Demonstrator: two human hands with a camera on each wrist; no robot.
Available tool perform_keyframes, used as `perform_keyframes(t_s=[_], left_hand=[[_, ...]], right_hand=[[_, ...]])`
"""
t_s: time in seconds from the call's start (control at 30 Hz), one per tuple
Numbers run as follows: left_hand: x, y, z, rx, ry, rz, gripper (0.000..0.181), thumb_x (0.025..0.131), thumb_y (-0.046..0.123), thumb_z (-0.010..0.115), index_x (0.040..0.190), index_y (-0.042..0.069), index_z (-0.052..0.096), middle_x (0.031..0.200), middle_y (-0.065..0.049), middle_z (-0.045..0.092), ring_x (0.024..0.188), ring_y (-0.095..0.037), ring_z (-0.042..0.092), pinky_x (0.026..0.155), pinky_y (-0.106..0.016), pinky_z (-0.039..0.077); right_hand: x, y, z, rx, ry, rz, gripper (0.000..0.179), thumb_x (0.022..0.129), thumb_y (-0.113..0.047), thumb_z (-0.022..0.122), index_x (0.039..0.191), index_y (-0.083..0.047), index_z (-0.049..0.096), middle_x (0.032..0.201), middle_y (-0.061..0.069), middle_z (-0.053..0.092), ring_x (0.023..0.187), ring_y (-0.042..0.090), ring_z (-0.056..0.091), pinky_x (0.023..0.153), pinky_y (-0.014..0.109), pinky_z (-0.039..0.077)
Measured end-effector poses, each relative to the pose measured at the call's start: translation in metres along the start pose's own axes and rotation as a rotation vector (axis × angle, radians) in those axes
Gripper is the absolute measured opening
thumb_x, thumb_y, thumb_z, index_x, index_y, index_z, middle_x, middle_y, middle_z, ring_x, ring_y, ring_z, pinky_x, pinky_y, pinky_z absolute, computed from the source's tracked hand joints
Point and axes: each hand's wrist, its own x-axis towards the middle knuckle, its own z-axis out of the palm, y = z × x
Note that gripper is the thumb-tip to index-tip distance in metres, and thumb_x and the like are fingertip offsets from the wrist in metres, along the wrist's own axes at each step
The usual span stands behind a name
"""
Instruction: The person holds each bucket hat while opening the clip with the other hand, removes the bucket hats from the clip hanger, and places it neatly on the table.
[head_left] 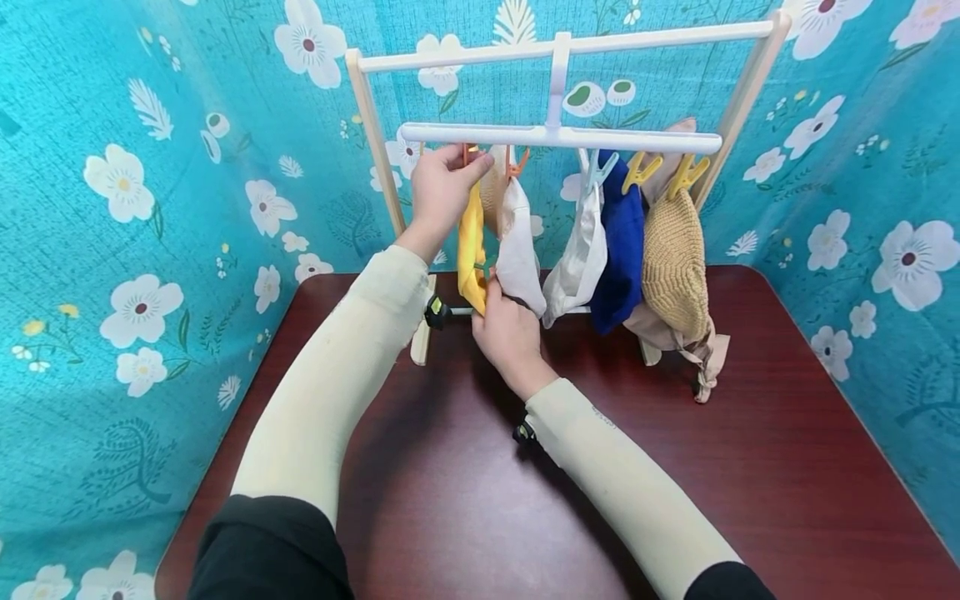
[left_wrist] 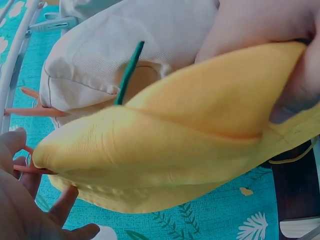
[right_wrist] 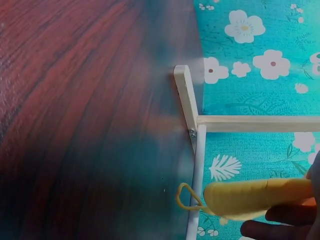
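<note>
A yellow cloth hat with a thin green stem hangs at the left end of the white hanger bar. My left hand is at its top, thumb and index finger pinching the orange clothespin that bites the hat's edge. Lower down, my right hand grips the hat's bottom part between thumb and fingers. A yellow cord loop dangles from the hat's low end. Right beside it hangs a white hat on another orange clothespin.
Farther right hang another white hat, a blue hat and a tan woven hat on clothespins. Light pink cloth with knotted ties trails behind. A pale wooden rack stands on the dark red table before a floral curtain.
</note>
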Motion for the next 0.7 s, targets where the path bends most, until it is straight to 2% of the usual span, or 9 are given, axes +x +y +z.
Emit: perform_keyframes(t_s=[0.13,0.23,0.37,0.5,0.6,0.7], left_hand=[[0.000,0.001,-0.002,0.000,-0.003,0.001,0.023,0.094,0.036,0.076,0.110,0.021,0.081,0.106,0.004,0.078,0.093,-0.014,0.067,0.073,-0.027,0.050],[0.000,0.002,-0.004,0.027,-0.003,0.011,0.024,0.094,0.038,0.076,0.110,0.022,0.081,0.105,0.004,0.078,0.091,-0.014,0.067,0.071,-0.027,0.049],[0.001,0.001,-0.005,0.037,0.000,0.029,0.024,0.095,0.039,0.074,0.109,0.021,0.081,0.101,0.000,0.078,0.077,-0.015,0.061,0.064,-0.028,0.044],[0.002,0.001,-0.006,0.031,-0.005,0.035,0.025,0.095,0.039,0.074,0.109,0.020,0.081,0.099,-0.005,0.078,0.071,-0.016,0.055,0.062,-0.028,0.041],[0.002,0.000,-0.005,0.039,-0.007,0.037,0.025,0.095,0.039,0.074,0.111,0.020,0.081,0.099,0.000,0.078,0.075,-0.015,0.057,0.064,-0.028,0.043],[0.003,0.000,-0.004,0.048,-0.007,0.036,0.026,0.094,0.040,0.074,0.111,0.020,0.081,0.099,0.001,0.078,0.077,-0.016,0.058,0.065,-0.028,0.043]], right_hand=[[0.001,0.001,-0.002,-0.010,0.064,-0.022,0.045,0.092,-0.024,0.064,0.133,-0.008,0.056,0.062,0.010,0.066,0.053,0.035,0.065,0.048,0.051,0.051],[0.001,0.002,-0.005,0.000,0.100,-0.032,0.030,0.097,-0.027,0.061,0.120,-0.008,0.061,0.058,0.011,0.063,0.052,0.038,0.065,0.046,0.053,0.050],[0.001,0.003,-0.008,0.026,0.122,-0.046,0.027,0.103,-0.033,0.053,0.108,-0.009,0.064,0.056,0.010,0.061,0.052,0.039,0.064,0.046,0.054,0.049],[0.000,0.004,-0.012,0.053,0.122,-0.065,0.029,0.102,-0.031,0.055,0.118,-0.012,0.069,0.059,0.011,0.064,0.052,0.038,0.064,0.047,0.053,0.049],[-0.001,0.007,-0.013,0.060,0.122,-0.070,0.032,0.099,-0.027,0.058,0.126,-0.014,0.069,0.062,0.011,0.067,0.053,0.038,0.065,0.048,0.053,0.050],[-0.002,0.009,-0.015,0.060,0.121,-0.067,0.030,0.100,-0.027,0.058,0.124,-0.013,0.070,0.063,0.012,0.067,0.055,0.039,0.066,0.050,0.054,0.050]])
